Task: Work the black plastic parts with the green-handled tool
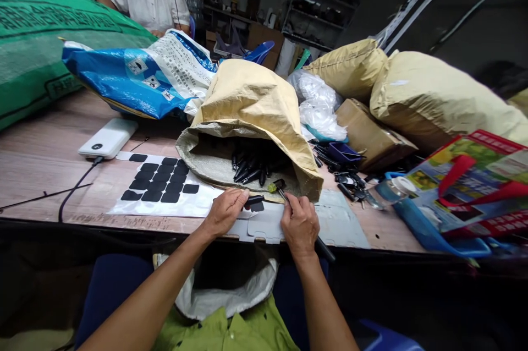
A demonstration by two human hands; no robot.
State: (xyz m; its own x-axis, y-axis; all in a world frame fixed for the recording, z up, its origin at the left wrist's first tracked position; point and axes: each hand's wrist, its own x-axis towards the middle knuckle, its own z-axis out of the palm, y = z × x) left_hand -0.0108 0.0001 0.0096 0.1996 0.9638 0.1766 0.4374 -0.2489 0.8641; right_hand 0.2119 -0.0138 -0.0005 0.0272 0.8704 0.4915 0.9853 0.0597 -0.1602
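My left hand (226, 211) is closed around a black cylindrical piece (254, 199) that pokes out to the right, at the table's front edge. In my right hand (300, 223) is a small hammer (276, 185) with a yellow-green face; its dark handle comes out below the fist. The hammer head is near the mouth of a tan paper sack (251, 95), which lies open towards me with several black pieces (249, 166) inside. Left of my left hand, a white sheet carries rows of black rounded squares (159, 179). A grey board (340, 221) lies beneath my hands.
A white power bank (108, 138) with a cable sits at the left. Blue-white (144, 76) and green sacks (53, 37) lie behind it. On the right are black parts (350, 181), a carton (371, 133) and a colourful bag (466, 191). A person (152, 1) sits across the table.
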